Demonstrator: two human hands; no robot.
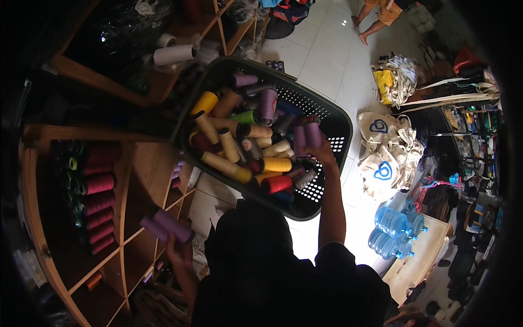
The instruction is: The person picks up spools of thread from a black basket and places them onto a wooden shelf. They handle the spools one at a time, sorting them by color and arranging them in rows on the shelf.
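Observation:
My left hand (178, 249) is closed around two purple thread spools (170, 224), held side by side in front of the wooden shelf's compartments. Over the right part of a dark perforated laundry basket (336, 144), my right hand (323, 152) grips a purple thread spool (312, 135); another purple spool (299, 140) stands against it, and whether that one is also held I cannot tell. Jumbled in the basket lie several more spools, among them a yellow one (277, 164), a red one (277, 184) and a tan one (229, 145).
Pink and magenta spools (101, 183) are stacked in one compartment of the wooden shelf (124, 191) on the left. Beyond the basket, cream cloth bags (389, 152) lie piled on white floor tiles. Blue water jugs (391, 222) stand at the right. Another person's legs (373, 27) show far off.

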